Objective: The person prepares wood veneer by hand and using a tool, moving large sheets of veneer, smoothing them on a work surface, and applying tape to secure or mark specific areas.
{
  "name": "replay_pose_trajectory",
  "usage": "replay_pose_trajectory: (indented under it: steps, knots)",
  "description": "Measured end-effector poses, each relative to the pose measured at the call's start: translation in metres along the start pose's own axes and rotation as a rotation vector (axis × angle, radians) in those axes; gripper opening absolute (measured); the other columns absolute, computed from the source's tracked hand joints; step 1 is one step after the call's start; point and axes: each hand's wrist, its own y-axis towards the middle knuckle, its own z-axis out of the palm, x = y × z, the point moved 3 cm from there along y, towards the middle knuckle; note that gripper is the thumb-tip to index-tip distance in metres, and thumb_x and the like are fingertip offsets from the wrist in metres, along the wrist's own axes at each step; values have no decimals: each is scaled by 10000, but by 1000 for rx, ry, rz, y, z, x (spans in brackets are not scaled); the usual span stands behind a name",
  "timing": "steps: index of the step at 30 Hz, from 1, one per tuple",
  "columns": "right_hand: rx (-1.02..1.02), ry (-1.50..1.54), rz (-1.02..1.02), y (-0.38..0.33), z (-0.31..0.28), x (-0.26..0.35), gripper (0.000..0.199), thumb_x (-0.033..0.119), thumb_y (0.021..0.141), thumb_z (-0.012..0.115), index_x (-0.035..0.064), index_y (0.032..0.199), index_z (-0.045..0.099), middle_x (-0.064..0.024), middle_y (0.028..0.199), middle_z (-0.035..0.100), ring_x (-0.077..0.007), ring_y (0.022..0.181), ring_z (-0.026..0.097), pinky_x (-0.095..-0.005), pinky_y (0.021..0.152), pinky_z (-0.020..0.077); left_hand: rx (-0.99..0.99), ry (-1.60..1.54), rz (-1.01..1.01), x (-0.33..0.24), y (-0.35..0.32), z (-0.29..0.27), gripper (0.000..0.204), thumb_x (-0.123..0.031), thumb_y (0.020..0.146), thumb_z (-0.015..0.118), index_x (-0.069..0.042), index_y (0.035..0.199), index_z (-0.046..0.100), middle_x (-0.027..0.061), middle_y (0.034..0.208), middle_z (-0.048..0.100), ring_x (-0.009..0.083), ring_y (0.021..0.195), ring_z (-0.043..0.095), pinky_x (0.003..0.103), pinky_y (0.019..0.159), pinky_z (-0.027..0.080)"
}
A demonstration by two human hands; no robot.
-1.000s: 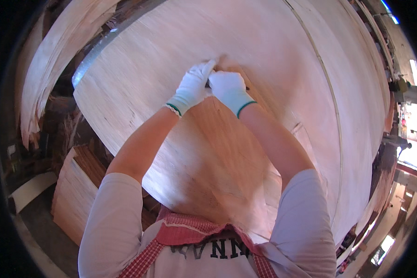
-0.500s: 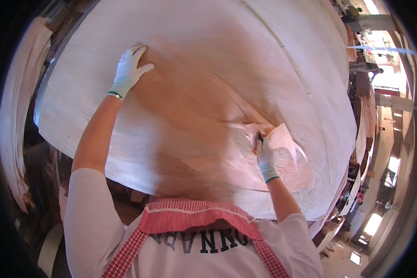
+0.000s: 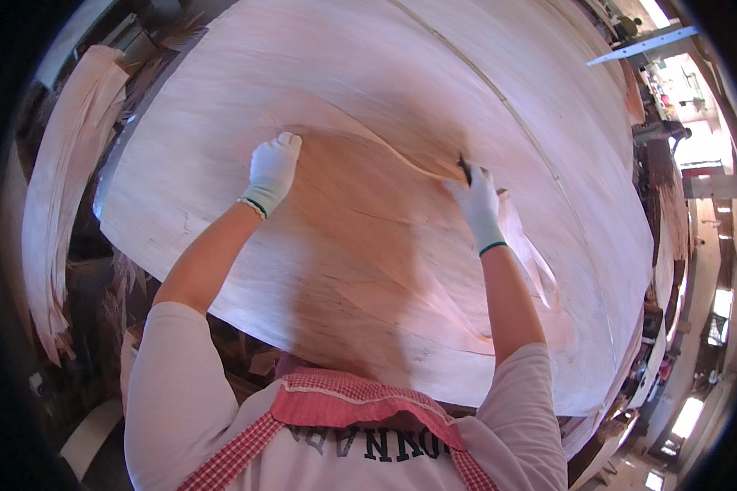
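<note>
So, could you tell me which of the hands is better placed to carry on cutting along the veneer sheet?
The right hand, probably: it grips a dark blade at the raised edge of the loose strip. The left hand lies flat on the veneer sheet, holding it down, with no tool.

No packages, labels, signs or screens are in view.
Around the fingers of both gloved hands lie only bare sheets of pale wood, which carry no sticker, tag or marking; the cluttered room edge well beyond the fingertips is too blurred and small to tell any package, sign or screen apart.
</note>
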Motion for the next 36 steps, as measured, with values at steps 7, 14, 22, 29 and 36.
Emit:
replay_pose_trajectory:
  steps: [7,14,22,29,36]
  knots:
    - [90,-380,-9,20,15,39,234,226,851,614,105,1046,569,-128,1051,621,-370,856,633,-493,705,508,113,-39,-23,-10,-1,-6,252,-97,845,526,-78,1096,545,102,1166,609,257,731,676,378,593,548]
    - [-264,-35,-383,-31,-162,203,232,87,805,650,97,1029,590,-107,886,657,-307,792,653,-364,668,524,368,-64,-58,-9,0,-6,275,-112,852,535,-85,1124,572,101,1022,653,237,722,681,380,555,532]
    - [-368,92,-268,-57,-225,213,169,24,870,607,12,1037,589,-112,860,624,-145,760,590,-261,730,480,353,-96,-75,-1,4,-26,268,-106,839,560,-130,1105,583,88,930,652,278,837,667,411,642,514]
    - [-384,-152,-207,-84,-230,176,193,62,831,635,119,1013,605,-124,888,653,-340,743,641,-378,619,507,611,26,83,-3,-23,-113,213,-120,825,587,-98,1035,612,114,993,602,302,848,648,424,674,516]
    - [-391,204,-127,-158,-284,160,253,12,855,594,19,1107,582,-115,1037,660,-209,800,649,-300,706,510,551,-204,439,-46,-59,-279,129,-199,889,560,-143,956,656,128,1007,591,343,889,616,427,775,498]
